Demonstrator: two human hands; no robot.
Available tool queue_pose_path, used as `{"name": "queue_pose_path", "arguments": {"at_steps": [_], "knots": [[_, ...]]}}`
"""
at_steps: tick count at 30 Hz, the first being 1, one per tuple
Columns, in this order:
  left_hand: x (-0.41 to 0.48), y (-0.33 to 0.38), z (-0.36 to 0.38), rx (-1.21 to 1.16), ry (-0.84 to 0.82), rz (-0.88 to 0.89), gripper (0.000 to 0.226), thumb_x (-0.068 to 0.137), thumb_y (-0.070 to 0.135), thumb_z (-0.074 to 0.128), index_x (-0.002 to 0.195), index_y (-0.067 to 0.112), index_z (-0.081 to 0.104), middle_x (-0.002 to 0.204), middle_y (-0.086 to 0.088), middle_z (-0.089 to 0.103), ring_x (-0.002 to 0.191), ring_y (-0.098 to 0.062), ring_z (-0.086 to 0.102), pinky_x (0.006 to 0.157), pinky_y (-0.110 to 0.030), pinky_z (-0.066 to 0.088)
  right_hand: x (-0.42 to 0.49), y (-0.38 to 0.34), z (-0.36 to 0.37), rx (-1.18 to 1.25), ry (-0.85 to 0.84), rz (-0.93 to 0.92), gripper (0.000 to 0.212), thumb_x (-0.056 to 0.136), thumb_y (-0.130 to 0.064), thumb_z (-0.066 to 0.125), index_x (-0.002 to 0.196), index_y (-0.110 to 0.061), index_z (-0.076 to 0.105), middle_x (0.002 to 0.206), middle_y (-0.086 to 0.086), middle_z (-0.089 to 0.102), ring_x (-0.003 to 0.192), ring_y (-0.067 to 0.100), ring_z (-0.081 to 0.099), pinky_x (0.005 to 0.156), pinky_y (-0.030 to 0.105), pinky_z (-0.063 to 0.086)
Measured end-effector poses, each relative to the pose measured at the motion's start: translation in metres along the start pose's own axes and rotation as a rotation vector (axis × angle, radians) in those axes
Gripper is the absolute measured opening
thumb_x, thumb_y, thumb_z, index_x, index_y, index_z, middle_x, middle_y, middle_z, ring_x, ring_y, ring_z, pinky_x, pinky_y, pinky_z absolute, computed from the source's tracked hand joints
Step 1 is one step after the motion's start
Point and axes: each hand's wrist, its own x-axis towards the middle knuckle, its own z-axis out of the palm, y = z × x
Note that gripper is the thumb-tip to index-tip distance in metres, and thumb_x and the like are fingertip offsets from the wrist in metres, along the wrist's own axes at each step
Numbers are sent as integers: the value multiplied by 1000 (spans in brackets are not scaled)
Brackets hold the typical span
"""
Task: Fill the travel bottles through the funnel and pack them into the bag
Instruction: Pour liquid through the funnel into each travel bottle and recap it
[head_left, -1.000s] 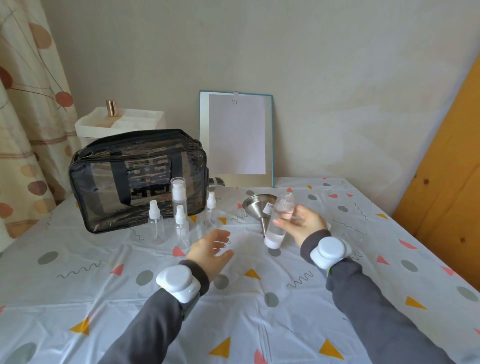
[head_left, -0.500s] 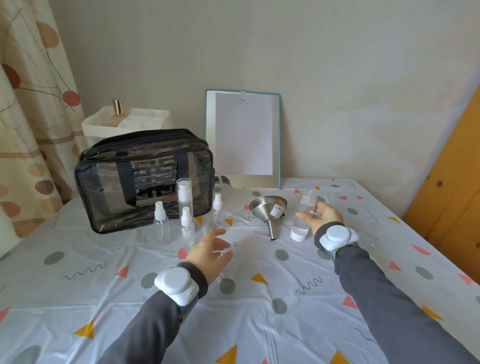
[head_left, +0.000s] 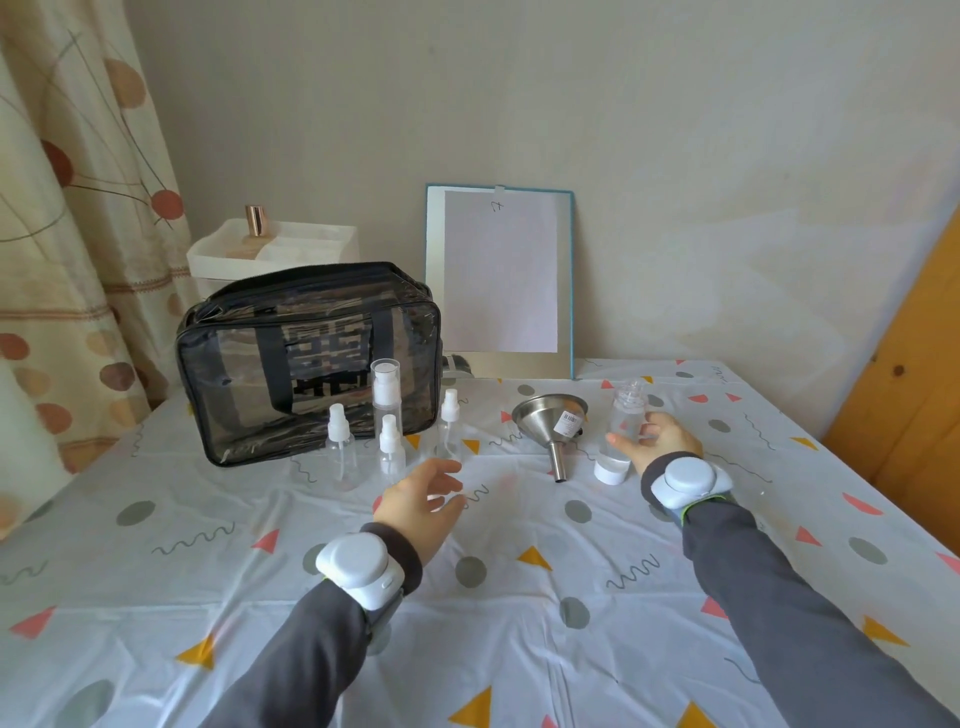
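Right hand (head_left: 658, 442) curled round a clear bottle (head_left: 626, 415), white cap down by the tablecloth (head_left: 509, 623), just right of the steel funnel (head_left: 549, 414), which lay tilted. Left hand (head_left: 421, 501) hovered loose, fingers relaxed, holding nothing. Four spray bottles (head_left: 340, 447) stood before the clear bag (head_left: 311, 332).

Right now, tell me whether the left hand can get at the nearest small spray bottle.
Probably yes. The left hand, fingers relaxed and empty, hovers just short of the small spray bottle, with only bare tablecloth between. The right hand holds the clear bottle, well aside.
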Motion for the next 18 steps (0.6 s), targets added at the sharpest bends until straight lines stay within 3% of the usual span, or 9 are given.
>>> {"name": "queue_pose_path", "arguments": {"at_steps": [2,4,6,8,11,13,15,18], "knots": [[-1,3,-4,-3,53,27,18,88,11,56,96,25,61,93,6,65,89,-6,62,73,-6,45,-10,0,2,51,121,-9,57,73,-23,77,116,-1,47,110,19,58,95,30,57,79,29,39],[-3,7,-10,21,114,57,17,88,12,54,89,27,63,89,9,65,80,0,59,66,-2,42,-22,-1,5,86,177,-3,49,74,-21,75,108,-3,43,103,20,57,90,33,58,74,31,39],[-5,14,-17,51,200,97,17,88,14,55,86,27,66,85,10,64,78,-4,58,72,-13,45,-34,-4,11,63,117,-13,34,79,-20,70,100,-6,47,86,12,56,84,32,59,68,27,36],[-4,24,-25,176,352,242,15,85,8,57,91,17,68,87,2,64,86,-18,57,79,-21,38,-49,-7,16,54,-8,-64,24,81,-17,67,98,-5,55,78,3,54,75,24,55,64,22,32],[11,35,-39,461,510,431,27,80,-1,57,106,2,63,104,-14,62,102,-36,50,90,-30,34,-71,-9,29,28,-157,-181,19,82,-13,65,99,-5,60,89,3,58,76,16,53,62,13,33],[25,44,-48,544,538,364,38,81,3,55,118,0,55,118,-17,56,112,-37,45,97,-39,35,-82,-8,35,-18,-211,-246,18,83,-14,64,100,-7,62,99,5,60,83,16,56,71,13,37],[41,51,-54,558,533,222,46,85,11,53,129,0,43,128,-18,48,120,-36,40,101,-40,32,-89,-7,38,-80,-264,-299,18,85,-16,61,102,-9,61,106,5,58,95,17,57,79,14,37],[64,56,-60,593,436,4,51,90,27,52,131,2,35,132,-18,46,124,-34,36,101,-40,31,-94,-7,39,-136,-296,-339,18,86,-17,59,102,-10,62,110,4,56,106,18,54,86,15,35]]}}
